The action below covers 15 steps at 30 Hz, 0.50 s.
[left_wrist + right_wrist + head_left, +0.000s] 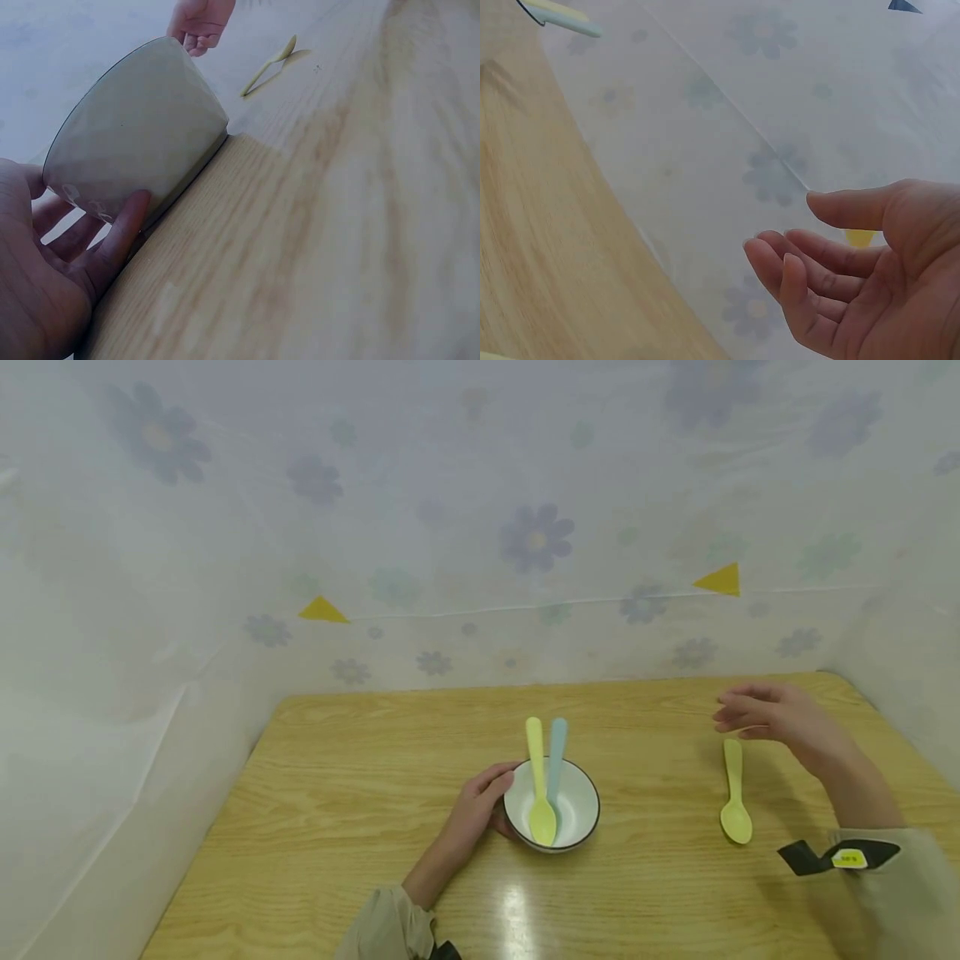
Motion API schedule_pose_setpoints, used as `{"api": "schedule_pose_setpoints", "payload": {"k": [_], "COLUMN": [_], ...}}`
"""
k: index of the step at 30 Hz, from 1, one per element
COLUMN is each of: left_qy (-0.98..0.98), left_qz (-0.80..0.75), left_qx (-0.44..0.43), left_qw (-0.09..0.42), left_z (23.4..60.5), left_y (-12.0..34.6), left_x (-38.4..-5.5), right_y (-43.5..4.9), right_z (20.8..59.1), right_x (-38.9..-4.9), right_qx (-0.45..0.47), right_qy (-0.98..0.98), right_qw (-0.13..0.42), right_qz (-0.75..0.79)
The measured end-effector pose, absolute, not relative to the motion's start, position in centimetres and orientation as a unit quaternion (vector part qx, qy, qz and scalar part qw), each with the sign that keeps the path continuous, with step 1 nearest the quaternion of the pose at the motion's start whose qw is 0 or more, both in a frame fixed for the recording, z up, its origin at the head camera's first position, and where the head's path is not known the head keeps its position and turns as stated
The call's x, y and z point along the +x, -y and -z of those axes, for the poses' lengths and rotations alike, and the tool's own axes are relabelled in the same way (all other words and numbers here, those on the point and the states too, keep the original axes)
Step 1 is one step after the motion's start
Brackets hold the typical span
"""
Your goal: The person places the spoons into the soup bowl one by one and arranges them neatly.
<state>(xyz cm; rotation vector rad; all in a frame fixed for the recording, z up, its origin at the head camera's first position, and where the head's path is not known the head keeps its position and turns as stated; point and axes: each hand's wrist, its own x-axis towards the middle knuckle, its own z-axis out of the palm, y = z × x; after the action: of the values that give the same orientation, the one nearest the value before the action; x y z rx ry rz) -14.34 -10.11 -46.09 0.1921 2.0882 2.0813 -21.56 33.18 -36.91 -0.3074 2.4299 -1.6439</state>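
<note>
A white bowl (577,814) with a dark rim stands on the table, holding a yellow spoon (542,818) and a light blue spoon (558,747) whose handles lean over the far rim. At the bowl's left side, my left hand (477,802) grips it, thumb by the rim and fingers against the outer wall (142,120). Over on the right, another yellow spoon (734,793) lies on the table with its handle pointing away from me. My right hand (780,718) hovers just beyond that handle, fingers loosely bent and holding nothing, as the right wrist view also shows.
The wooden table (360,793) meets a flower-printed white sheet (450,527) at its back edge, and sheeting hangs at both sides. Two yellow triangles (717,580) mark the back sheet.
</note>
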Motion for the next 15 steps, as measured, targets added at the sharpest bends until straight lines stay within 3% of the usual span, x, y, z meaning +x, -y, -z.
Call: {"api": "schedule_pose_setpoints", "payload": {"k": [15], "left_qy": [-0.705], "left_qz": [-0.7], "left_qx": [0.065], "left_qw": [0.094], "left_z": [46.1], "left_y": [10.2], "left_x": [-14.2], "right_y": [-35.9], "right_z": [39.6], "right_x": [-22.2], "right_qx": [-0.075], "right_qy": [-0.825], "right_qw": [0.127], "right_qz": [0.545]}}
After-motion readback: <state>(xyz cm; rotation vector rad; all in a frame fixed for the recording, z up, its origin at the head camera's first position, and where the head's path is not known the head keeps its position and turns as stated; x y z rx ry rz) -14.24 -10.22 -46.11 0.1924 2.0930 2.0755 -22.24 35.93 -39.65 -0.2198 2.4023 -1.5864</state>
